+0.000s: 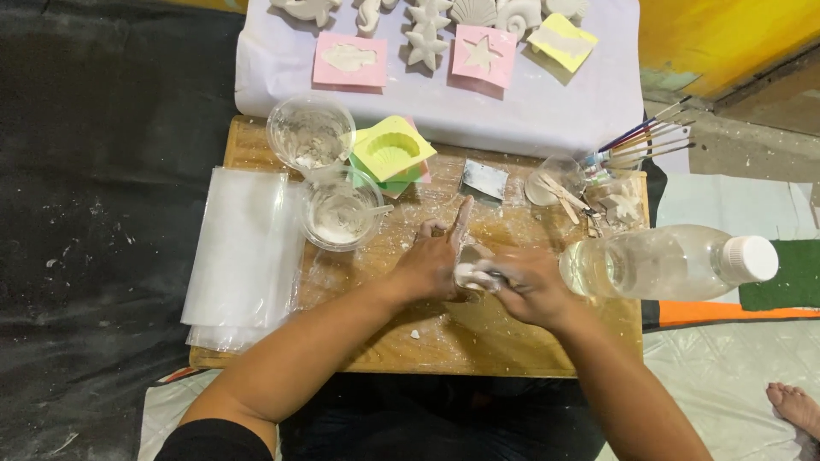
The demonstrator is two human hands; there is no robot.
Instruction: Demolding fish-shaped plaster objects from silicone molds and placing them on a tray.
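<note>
Item: small white plaster lump, at the centre of the wooden board, pressed between your two hands. Your left hand lies flat with the fingers stretched toward the far edge, serving as a backing surface. Your right hand is curled closed over the lump and what seems to be a thin tool; it is too blurred to say which.

Item: two clear plastic cups. One, with white paste and a stick, stands just beside your left hand, within easy reach. The other, smeared white, stands behind it.

Item: yellow shell mould, stacked on green and pink moulds, kept off the messy middle.

Item: clear water bottle, lying on its side at the board's right edge, white cap pointing away.

Item: bundle of paintbrushes and wooden sticks, parked at the far right corner.

Item: stack of clear plastic sheets, along the left edge.

Item: finished white castings, among them a starfish, and pink mould squares, laid apart on the white cloth beyond the board, probably to dry undisturbed.
</note>
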